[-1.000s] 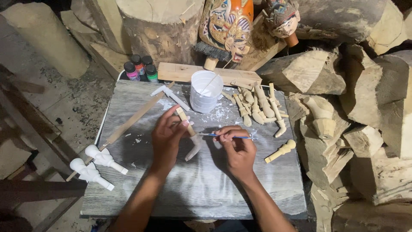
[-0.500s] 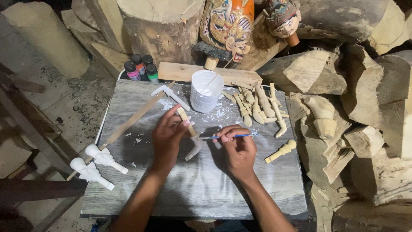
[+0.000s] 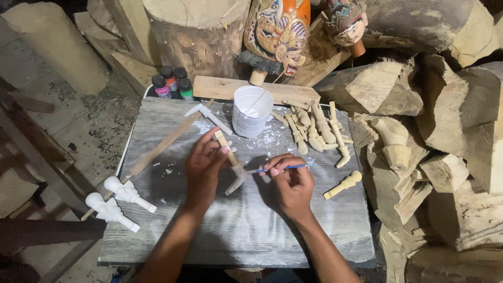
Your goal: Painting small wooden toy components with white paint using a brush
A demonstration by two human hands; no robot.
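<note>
My left hand (image 3: 204,166) grips a carved wooden puppet arm (image 3: 232,166) that slants down over a grey wooden board (image 3: 236,230). Its upper part is bare wood and its lower part is painted white. My right hand (image 3: 291,183) pinches a thin blue-handled paintbrush (image 3: 277,168), whose tip touches the arm just right of my left hand. A white plastic cup (image 3: 252,111) with a stick standing in it sits on the board just beyond both hands.
Several unpainted carved arms (image 3: 314,128) lie right of the cup, one more (image 3: 343,184) by my right hand. Two white-painted pieces (image 3: 119,202) rest at the board's left edge beside a long stick (image 3: 157,152). Small paint bottles (image 3: 171,84), painted puppet heads (image 3: 280,31) and wood blocks (image 3: 450,136) surround the board.
</note>
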